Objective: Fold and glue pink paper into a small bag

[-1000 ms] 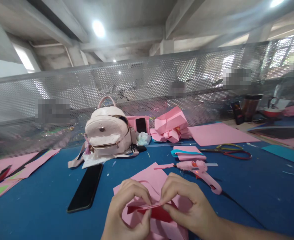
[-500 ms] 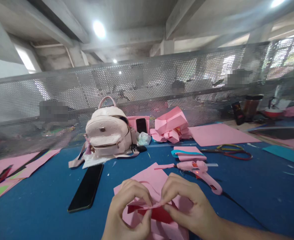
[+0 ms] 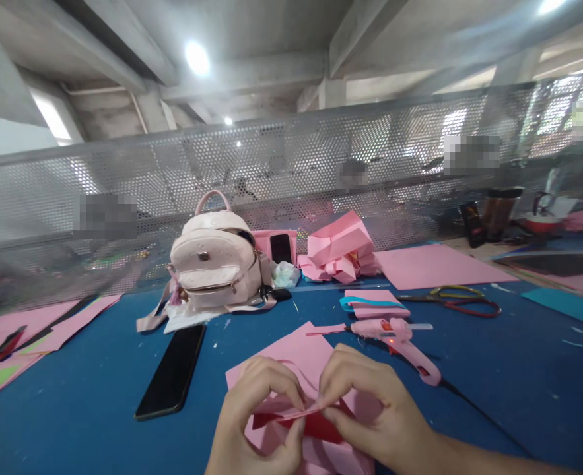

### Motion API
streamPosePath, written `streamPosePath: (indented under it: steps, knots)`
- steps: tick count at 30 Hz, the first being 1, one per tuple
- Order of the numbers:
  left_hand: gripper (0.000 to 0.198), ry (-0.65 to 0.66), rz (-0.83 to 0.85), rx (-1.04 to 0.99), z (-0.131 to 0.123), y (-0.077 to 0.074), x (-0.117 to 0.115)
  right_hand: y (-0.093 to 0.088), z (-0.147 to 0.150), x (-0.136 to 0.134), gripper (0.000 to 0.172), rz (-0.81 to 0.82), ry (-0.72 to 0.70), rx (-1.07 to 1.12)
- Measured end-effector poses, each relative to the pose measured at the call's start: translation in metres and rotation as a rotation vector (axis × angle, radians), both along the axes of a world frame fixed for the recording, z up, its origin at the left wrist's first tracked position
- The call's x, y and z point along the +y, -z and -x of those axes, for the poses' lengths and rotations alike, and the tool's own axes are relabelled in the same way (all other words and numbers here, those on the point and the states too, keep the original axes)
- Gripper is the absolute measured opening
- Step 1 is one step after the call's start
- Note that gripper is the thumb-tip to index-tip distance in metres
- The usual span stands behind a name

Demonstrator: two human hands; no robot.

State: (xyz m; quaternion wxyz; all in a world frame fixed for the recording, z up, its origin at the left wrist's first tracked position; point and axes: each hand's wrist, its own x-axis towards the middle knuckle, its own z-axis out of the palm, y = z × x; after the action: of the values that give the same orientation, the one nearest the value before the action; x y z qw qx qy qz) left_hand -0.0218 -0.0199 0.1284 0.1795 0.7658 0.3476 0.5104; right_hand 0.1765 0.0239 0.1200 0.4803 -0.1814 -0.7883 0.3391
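Observation:
My left hand [image 3: 256, 422] and my right hand [image 3: 370, 412] meet low in the middle of the head view, both pinched on a thin pink paper strip [image 3: 298, 413] held level between the fingertips. Under the strip lies a red paper piece [image 3: 315, 427] on a sheet of pink paper [image 3: 301, 353] spread over the blue table [image 3: 83, 396]. The fingers of both hands are curled tight around the strip's ends.
A black phone [image 3: 172, 373] lies to the left of my hands. A pink glue gun [image 3: 400, 343] with its cord lies to the right, scissors [image 3: 457, 300] beyond it. A pink backpack [image 3: 214, 260], folded pink paper [image 3: 341, 254] and a perforated metal screen [image 3: 291, 171] stand at the back.
Both hands have sunk slightly toward the table with the strip still pinched. Nothing else has moved.

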Motion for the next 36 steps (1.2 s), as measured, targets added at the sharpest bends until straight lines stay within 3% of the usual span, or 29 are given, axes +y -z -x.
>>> streamPosePath:
  steps: [36]
  knots:
    - [0.031, 0.023, 0.025, -0.029, -0.0023, 0.0038, -0.0011, -0.0053, 0.0024, -0.0028, 0.011, 0.015, 0.004, -0.023]
